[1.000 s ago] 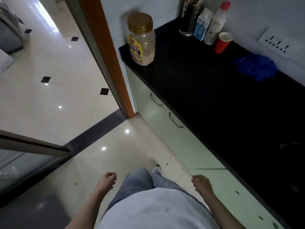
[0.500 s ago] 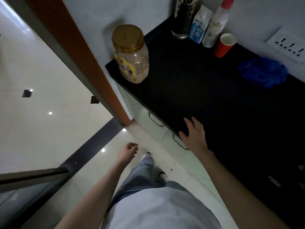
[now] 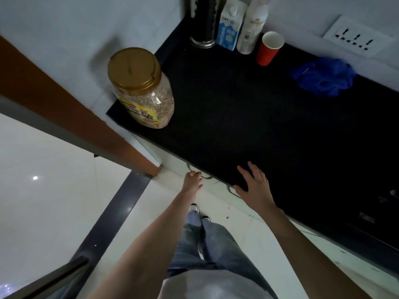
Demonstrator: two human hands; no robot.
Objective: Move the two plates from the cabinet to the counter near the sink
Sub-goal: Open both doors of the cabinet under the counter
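Note:
No plates are in view. A black counter (image 3: 248, 117) runs along the wall above pale cabinet doors (image 3: 172, 160) with metal handles. My left hand (image 3: 192, 182) reaches down to the left cabinet handle (image 3: 205, 176), fingertips at it; whether it grips the handle is unclear. My right hand (image 3: 255, 184) lies flat on the counter's front edge, fingers spread, holding nothing. The cabinet doors look closed, and their insides are hidden.
A gold-lidded jar of grain (image 3: 142, 89) stands at the counter's left end. At the back are a steel utensil holder (image 3: 204, 22), a milk carton (image 3: 230, 29), a white bottle (image 3: 251, 24), a red cup (image 3: 268, 48) and a blue cloth (image 3: 323, 75). An orange door frame (image 3: 71, 113) stands at left.
I have stepped closer to the counter. My right hand rose from my side onto the counter edge. My left hand moved forward to the cabinet handle.

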